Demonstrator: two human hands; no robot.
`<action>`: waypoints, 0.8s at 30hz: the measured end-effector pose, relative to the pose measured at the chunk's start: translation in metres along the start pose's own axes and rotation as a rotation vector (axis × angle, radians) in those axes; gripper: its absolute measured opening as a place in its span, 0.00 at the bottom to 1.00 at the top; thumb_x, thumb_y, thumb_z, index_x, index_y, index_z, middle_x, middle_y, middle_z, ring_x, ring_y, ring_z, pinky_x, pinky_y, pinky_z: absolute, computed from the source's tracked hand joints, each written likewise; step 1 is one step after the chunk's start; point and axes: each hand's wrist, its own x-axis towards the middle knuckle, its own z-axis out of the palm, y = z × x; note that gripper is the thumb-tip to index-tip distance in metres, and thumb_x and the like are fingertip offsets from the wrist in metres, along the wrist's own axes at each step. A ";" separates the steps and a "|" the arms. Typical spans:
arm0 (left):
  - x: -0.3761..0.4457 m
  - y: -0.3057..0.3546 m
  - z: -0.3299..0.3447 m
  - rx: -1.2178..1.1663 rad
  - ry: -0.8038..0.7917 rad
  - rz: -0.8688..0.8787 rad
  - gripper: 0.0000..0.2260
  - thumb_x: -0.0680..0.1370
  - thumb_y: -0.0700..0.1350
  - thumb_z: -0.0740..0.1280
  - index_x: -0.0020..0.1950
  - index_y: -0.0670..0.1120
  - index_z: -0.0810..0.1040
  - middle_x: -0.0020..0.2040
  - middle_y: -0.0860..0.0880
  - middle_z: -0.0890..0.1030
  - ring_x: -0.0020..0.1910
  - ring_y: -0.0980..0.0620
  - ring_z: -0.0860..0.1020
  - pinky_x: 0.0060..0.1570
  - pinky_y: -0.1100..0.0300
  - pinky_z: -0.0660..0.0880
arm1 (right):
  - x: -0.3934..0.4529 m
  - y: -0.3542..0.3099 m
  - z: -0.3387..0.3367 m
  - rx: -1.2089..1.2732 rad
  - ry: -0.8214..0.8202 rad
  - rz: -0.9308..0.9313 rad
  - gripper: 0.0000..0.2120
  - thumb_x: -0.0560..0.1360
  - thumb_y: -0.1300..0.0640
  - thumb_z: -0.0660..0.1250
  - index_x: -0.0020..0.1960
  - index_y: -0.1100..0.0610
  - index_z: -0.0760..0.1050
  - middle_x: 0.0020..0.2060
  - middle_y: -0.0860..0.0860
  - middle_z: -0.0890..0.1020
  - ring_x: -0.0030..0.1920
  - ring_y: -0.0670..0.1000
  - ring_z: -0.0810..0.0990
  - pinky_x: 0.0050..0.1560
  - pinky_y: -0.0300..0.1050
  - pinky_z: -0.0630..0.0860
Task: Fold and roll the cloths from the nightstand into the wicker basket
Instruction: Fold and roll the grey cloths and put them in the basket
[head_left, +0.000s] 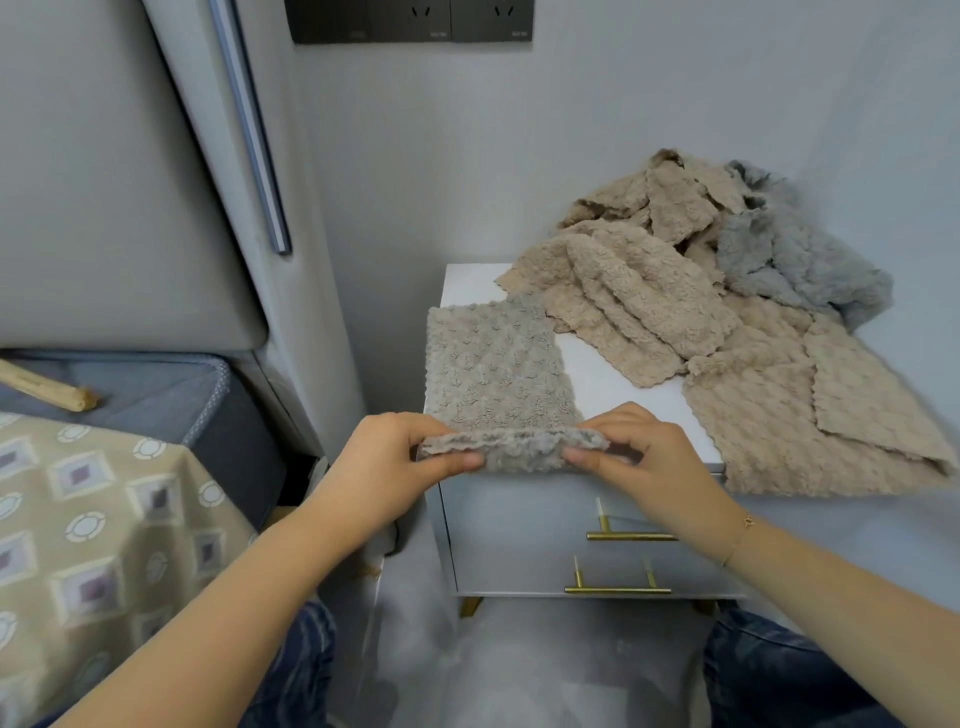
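cloth pile (727, 291), nightstand (613, 374), bed (93, 519)

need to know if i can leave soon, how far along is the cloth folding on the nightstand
Early. No wicker basket or finished roll is in view. In hand: the left hand and right hand pinch the near edge of a grey-beige cloth, starting a fold or roll. Left: the beige cloths and grey-blue cloth lie heaped and unfolded on the nightstand.

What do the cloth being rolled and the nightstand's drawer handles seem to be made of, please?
The cloth looks like soft, plush microfibre or fleece: its grey-beige surface is puffy, bubbled and matte, with a wavy edge. The drawer handles look like metal with a brushed gold finish, judging by their sheen, though painted plastic is possible.
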 end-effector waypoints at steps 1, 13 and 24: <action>0.001 0.000 0.000 -0.070 -0.005 -0.058 0.19 0.68 0.61 0.71 0.44 0.46 0.85 0.40 0.49 0.85 0.45 0.48 0.81 0.50 0.53 0.76 | 0.001 -0.001 0.000 -0.009 0.003 0.016 0.08 0.70 0.46 0.70 0.39 0.49 0.82 0.35 0.40 0.81 0.46 0.46 0.74 0.48 0.36 0.70; 0.009 -0.007 0.008 -0.130 0.222 -0.310 0.21 0.70 0.59 0.74 0.40 0.40 0.76 0.31 0.46 0.79 0.30 0.57 0.71 0.35 0.66 0.68 | 0.016 0.000 0.014 -0.373 0.215 0.167 0.26 0.66 0.30 0.60 0.25 0.51 0.73 0.30 0.45 0.75 0.41 0.50 0.70 0.48 0.50 0.66; 0.007 -0.010 0.004 0.105 0.209 -0.005 0.16 0.73 0.52 0.73 0.57 0.55 0.73 0.47 0.58 0.74 0.43 0.61 0.74 0.43 0.70 0.70 | 0.025 0.004 0.005 -0.340 0.109 -0.108 0.13 0.73 0.41 0.66 0.49 0.48 0.69 0.45 0.43 0.72 0.48 0.44 0.69 0.51 0.43 0.67</action>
